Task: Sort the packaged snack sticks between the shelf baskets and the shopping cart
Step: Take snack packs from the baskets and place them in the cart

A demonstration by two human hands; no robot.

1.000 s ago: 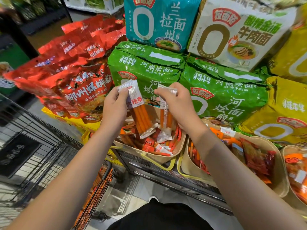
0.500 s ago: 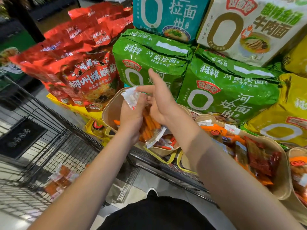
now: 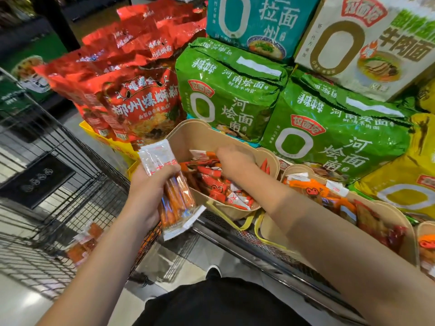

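Your left hand [image 3: 150, 196] grips a stack of snack stick packets [image 3: 173, 189], fingers wrapped round the middle, holding it just left of the tan shelf basket [image 3: 188, 135] and above the edge of the shopping cart [image 3: 70, 184]. Your right hand [image 3: 233, 160] is down in that basket among the loose packets [image 3: 219, 184]; you can't tell from the head view whether its fingers have closed on one. You look to be mid-pick, gathering packets. A few packets [image 3: 82, 241] already lie in the cart. Next, pinch one packet free and add it to the stack.
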